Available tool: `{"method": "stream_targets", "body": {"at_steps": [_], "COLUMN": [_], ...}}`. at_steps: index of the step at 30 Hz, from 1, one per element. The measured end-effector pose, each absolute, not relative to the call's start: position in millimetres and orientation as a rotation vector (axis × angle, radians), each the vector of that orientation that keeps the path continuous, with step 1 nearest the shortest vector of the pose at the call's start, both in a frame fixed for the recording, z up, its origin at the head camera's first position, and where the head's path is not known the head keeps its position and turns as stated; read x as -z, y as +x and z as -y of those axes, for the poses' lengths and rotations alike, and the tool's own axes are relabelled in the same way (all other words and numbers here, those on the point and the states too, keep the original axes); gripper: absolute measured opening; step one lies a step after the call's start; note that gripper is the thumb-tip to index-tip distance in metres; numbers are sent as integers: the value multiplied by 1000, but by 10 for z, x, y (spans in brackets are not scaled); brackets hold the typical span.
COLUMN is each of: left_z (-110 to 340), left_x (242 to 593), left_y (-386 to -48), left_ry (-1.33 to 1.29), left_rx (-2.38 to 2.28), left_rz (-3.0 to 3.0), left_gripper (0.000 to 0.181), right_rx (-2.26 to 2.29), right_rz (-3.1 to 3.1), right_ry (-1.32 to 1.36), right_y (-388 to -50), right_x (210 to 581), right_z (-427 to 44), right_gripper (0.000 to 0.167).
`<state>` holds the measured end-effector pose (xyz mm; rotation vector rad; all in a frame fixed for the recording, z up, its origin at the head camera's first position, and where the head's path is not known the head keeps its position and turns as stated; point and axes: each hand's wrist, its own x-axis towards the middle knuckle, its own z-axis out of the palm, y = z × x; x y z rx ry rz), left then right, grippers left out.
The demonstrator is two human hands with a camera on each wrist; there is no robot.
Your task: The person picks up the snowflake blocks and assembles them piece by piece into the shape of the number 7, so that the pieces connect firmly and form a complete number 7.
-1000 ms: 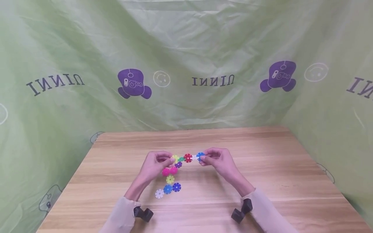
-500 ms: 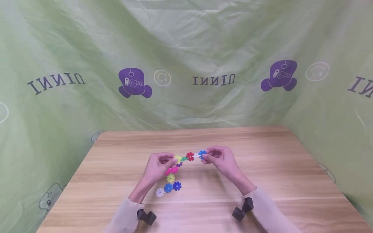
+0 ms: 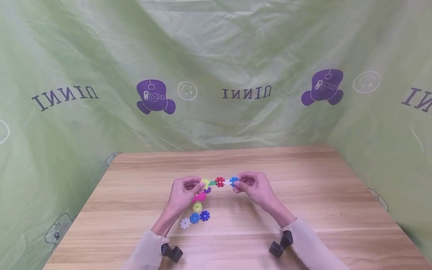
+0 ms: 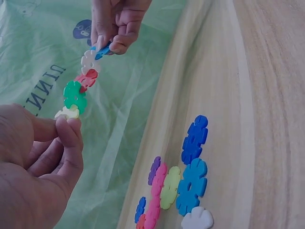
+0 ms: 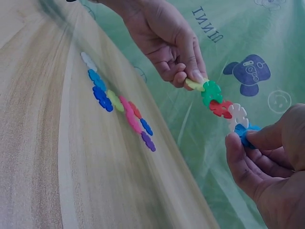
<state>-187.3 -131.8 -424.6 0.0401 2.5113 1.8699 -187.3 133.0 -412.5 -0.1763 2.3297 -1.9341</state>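
Note:
A straight chain of notched snowflake discs [image 3: 220,182] hangs above the table between both hands. Its order runs yellow, green, red, white, blue. The left hand [image 3: 181,195] pinches the yellow disc [image 4: 67,112] at one end between thumb and fingers. At the other end, the right hand [image 3: 255,187] pinches the blue disc [image 5: 246,135]. Each slots into its neighbour at an angle, as the wrist views show; the held edges are hidden by fingertips.
More snowflake discs lie on the wooden table [image 3: 287,225] below the left hand. They include a white disc [image 3: 185,223], a light blue disc [image 3: 194,218], a dark blue disc [image 3: 204,216], a yellow-green disc [image 3: 197,206] and pink discs [image 3: 201,197]. Green printed cloth [image 3: 216,123] surrounds the table.
Both hands have shifted slightly right with the chain between them. The right end rose a little, then came down level again. Both grips stay the same.

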Motion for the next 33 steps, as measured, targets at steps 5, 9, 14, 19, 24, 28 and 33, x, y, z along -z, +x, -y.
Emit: {"method": "stream_targets", "body": {"at_steps": [5, 9, 14, 19, 24, 28, 33], "left_z": [1303, 1292, 1300, 1314, 1315, 1302, 1298], "left_x": [4311, 4345, 4340, 4334, 4343, 4354, 4287], "left_y": [-1873, -1858, -1853, -1846, -1835, -1831, -1837], "left_ry": [20, 4, -15, -13, -15, -42, -10], "left_rx": [-1895, -1930, -1935, -1922, -1939, -1945, -1973], "left_rz": [-2484, -2452, -2481, -2489, -2493, -2493, -2521], "left_gripper": [20, 22, 23, 23, 24, 24, 23], "right_rx": [1926, 1919, 1895, 1906, 1908, 1901, 1902], "right_rz": [-2366, -2403, -2416, -2391, -2386, -2390, -2365], "right_ry": [-197, -210, -193, -157, -170, -166, -148], "right_y": [-1868, -1873, -1858, -1858, -1853, -1843, -1832], "right_x": [4100, 4057, 4041, 4087, 4094, 4106, 4154], "right_z": [-1318, -1300, -1270, -1253, -1252, -1242, -1204], "right_gripper": [15, 13, 13, 14, 13, 13, 13]}}
